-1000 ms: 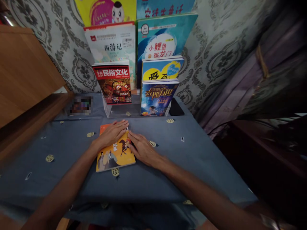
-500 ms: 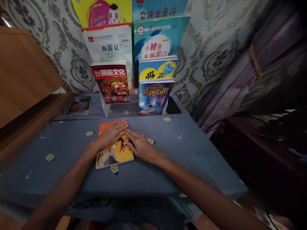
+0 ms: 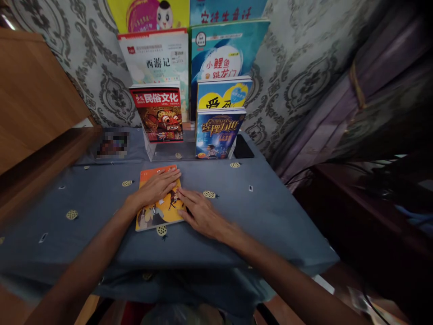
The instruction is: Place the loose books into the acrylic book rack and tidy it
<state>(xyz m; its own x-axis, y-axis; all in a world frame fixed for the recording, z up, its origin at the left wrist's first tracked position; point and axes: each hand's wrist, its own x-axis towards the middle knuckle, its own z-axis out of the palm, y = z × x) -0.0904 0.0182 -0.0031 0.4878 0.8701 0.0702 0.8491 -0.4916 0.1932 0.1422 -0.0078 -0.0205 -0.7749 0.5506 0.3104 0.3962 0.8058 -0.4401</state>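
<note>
A closed orange and yellow book (image 3: 152, 215) with drawn figures on its cover lies flat on the blue cloth-covered table. Across its upper part rests my left hand (image 3: 157, 187), open and palm down, with the fingers stretched toward the top right corner. My right hand (image 3: 199, 211) lies at the book's right side, its fingers extended and fingertips touching the right edge of the cover. The hands are close together but apart. Part of the cover is hidden under my left hand.
Behind the book, a clear acrylic stand (image 3: 162, 151) holds several books, among them a red-topped book (image 3: 158, 115) and a dark blue book (image 3: 218, 133). A black phone-like slab (image 3: 243, 147) lies beside it. A wooden cabinet (image 3: 37, 95) stands left; a curtain (image 3: 314, 122) hangs right.
My right hand has slid slightly down along the book's right edge. The left hand stays flat on the cover. The camera view has shifted a little.
</note>
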